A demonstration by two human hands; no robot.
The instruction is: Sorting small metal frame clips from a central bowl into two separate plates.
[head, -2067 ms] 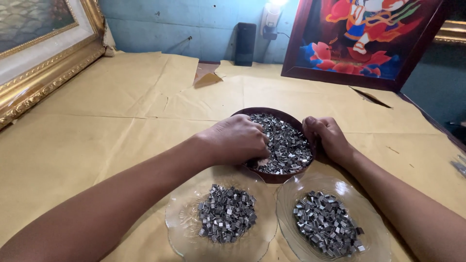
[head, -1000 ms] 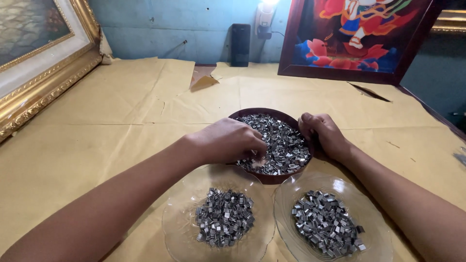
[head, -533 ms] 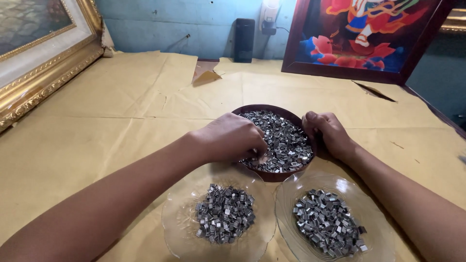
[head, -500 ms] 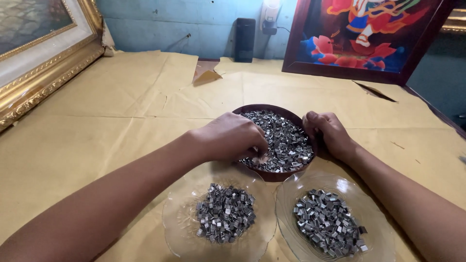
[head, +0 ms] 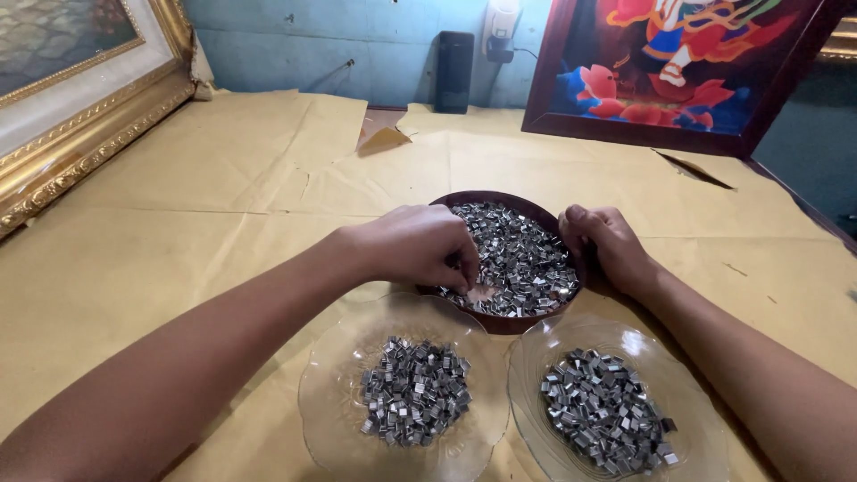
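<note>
Left hand [head: 415, 245] is sitting at centre frame, reaching over the left rim of the round dark-brown bowl [head: 486, 198] filled with small silvery metal clips [head: 518, 259]. Fingers are curling down, fingertips [head: 462, 268] pressing into the clips at the bowl's near-left side. Looks like a pinch, but can't tell whether a clip is actually between them; the knuckles are hiding the tips.

Right hand [head: 607, 245] is resting just right of centre, against the bowl's right rim. Fingers are half-curled and together, thumb lying along the rim edge. It's holding the bowl from outside rather than gripping any clips.

The bowl is sitting mid-frame on the tan paper-covered table [head: 178, 232].

In the lower part of the frame, two clear scalloped glass plates are lying side by side, just below the bowl: the left glass plate [head: 326, 402] is carrying a compact pile of the same clips, the right glass plate [head: 692, 402] a slightly wider one. The plates' edges are nearly touching, and the bowl's near rim is overlapping both.

A gold ornate picture frame [head: 80, 152] is leaning at upper left. A dark-red-framed colourful painting [head: 678, 71] is leaning at upper right. A black rectangular box [head: 453, 71] is standing against the blue wall at top centre.
</note>
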